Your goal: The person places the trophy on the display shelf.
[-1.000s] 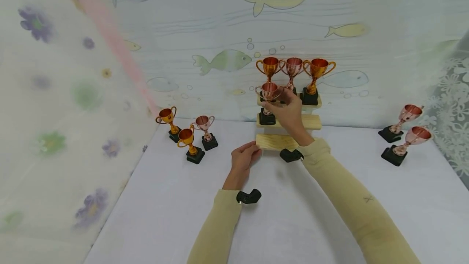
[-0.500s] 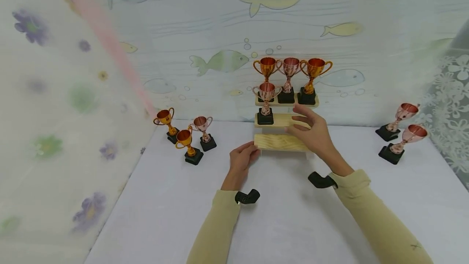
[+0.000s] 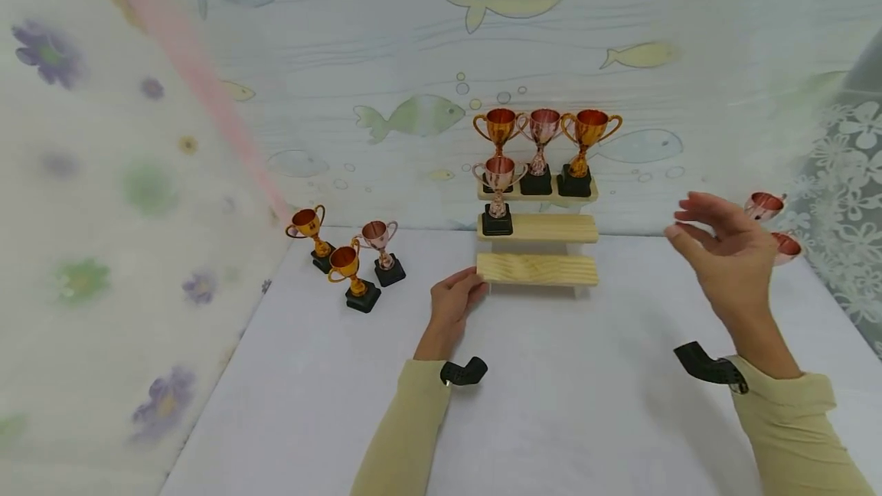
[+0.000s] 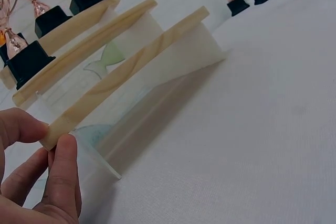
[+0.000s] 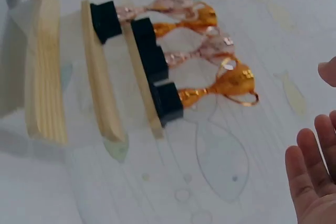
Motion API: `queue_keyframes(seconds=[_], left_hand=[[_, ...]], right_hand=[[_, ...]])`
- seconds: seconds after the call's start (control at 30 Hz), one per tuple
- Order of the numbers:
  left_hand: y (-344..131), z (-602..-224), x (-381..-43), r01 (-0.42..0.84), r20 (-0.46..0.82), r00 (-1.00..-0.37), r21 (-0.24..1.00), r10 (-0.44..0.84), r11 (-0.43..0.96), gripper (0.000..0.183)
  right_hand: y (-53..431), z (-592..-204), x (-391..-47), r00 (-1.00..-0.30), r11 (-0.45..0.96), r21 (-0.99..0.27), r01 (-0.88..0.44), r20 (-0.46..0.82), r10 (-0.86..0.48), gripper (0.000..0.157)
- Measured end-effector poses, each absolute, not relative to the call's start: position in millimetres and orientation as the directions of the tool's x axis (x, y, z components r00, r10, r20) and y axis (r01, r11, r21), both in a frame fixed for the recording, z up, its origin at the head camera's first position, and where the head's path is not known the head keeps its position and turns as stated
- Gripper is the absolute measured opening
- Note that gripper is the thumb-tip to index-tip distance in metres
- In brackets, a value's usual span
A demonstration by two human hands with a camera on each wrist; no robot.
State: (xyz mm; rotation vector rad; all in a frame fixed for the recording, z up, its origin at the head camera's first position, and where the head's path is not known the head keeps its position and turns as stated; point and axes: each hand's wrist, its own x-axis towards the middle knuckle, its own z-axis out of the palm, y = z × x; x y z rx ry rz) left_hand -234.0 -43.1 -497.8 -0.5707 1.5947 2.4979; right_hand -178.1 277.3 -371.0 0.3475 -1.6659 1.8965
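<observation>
A three-step wooden display stand (image 3: 537,269) stands before the back wall. My left hand (image 3: 455,298) pinches the left end of its lowest step between thumb and fingers, as the left wrist view shows closely. On the top step are a gold trophy cup (image 3: 499,125), a rose-gold trophy cup (image 3: 543,127) and another gold trophy cup (image 3: 591,128). One more rose-gold trophy (image 3: 499,174) stands at the left end of the middle step. My right hand (image 3: 730,259) is in the air at the right, fingers loosely bent and holding nothing, partly hiding two rose-gold trophies (image 3: 764,206).
At the left of the white-covered table (image 3: 551,404) stand two gold trophies (image 3: 347,262) and a rose-gold one (image 3: 378,236). A fish-patterned curtain (image 3: 400,37) hangs behind, and a flowered one (image 3: 103,213) runs along the left side.
My right hand has let go of the rose-gold trophy on the middle step and moved away to the right. My left hand stays on the stand.
</observation>
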Motion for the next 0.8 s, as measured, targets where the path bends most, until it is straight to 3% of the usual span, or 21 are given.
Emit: queue_keyframes(seconds=[0.13,0.23,0.43,0.57,0.7,0.8], left_hand=[[-41.7,-497.7,-233.4,-0.295,-0.375,-0.921,0.85,-0.107,-0.437,0.032],[-40.7,-498.2,-234.1,-0.302,-0.383,-0.917,0.85,-0.112,-0.432,0.032],[-41.8,-499.4,-234.5,-0.307,-0.386,-0.916,0.852,-0.112,-0.425,0.032],[-42.3,-499.1,-234.6,-0.304,-0.383,-0.917,0.852,-0.112,-0.425,0.032],[-42.4,-499.4,-234.9,-0.312,-0.391,-0.914,0.848,-0.109,-0.428,0.032],[-42.5,-499.7,-235.2,-0.313,-0.392,-0.913,0.849,-0.111,-0.426,0.032]], right_hand=[[308.3,-370.3,-175.3,-0.703,0.204,-0.821,-0.533,0.564,0.433,0.042],[329.6,-374.8,-173.6,-0.642,0.388,-0.843,-0.372,0.535,0.548,0.043],[367.0,-393.7,-171.2,-0.608,0.432,-0.889,-0.151,0.428,0.669,0.052],[384.6,-409.5,-166.7,-0.593,0.506,-0.861,-0.048,0.432,0.679,0.062],[396.7,-425.0,-161.4,-0.599,0.518,-0.855,0.043,0.392,0.698,0.068],[402.1,-433.4,-161.2,-0.642,0.477,-0.871,0.116,0.3,0.705,0.072]])
